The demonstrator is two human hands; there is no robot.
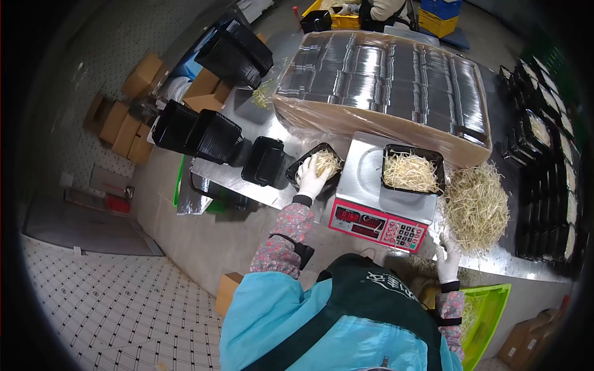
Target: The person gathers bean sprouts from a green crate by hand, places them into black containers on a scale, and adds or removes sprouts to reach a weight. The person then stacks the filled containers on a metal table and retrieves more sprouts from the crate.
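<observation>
My gloved left hand (311,177) is over a black tray (332,181) left of the scale, its fingers closed around bean sprouts (327,162) inside it. A second black tray (440,162) filled with sprouts (409,172) rests on the steel plate of the red scale (377,227), whose display is lit. To the right of the scale lies a loose heap of sprouts (476,207). Just below that heap, near the table's edge, is my gloved right hand (447,258), with fingers apart and nothing visible in it.
An empty black tray (263,162) and nested stacks of trays (198,133) stand at the left. Behind the scale sits a large wrapped box (383,117) of packed trays. Filled trays (547,167) are stacked at right. A green crate (489,321) is below the table; another person (390,12) is behind.
</observation>
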